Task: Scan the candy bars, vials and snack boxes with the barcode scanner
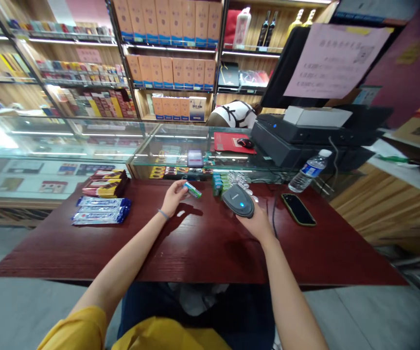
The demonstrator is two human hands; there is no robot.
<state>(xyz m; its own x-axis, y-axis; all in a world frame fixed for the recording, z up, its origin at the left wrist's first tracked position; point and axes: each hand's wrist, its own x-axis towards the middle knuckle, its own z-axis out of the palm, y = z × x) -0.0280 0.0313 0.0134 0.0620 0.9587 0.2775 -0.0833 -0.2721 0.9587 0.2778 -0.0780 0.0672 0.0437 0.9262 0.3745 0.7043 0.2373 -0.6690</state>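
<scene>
My left hand is raised over the dark red table, fingers closed around a small green and blue pack. My right hand grips a grey handheld scanner with a blue light on its top, its head turned toward the pack. Just beyond the scanner, a cluster of small green packs and clear wrapped items sits at the table's far edge. A small white bit lies on the table under my left hand.
Blue wrapped bars and red-and-yellow bars lie at the table's left. A black phone and a water bottle are on the right. A glass counter, a till and printer, and stocked shelves stand behind. A person bends behind the counter.
</scene>
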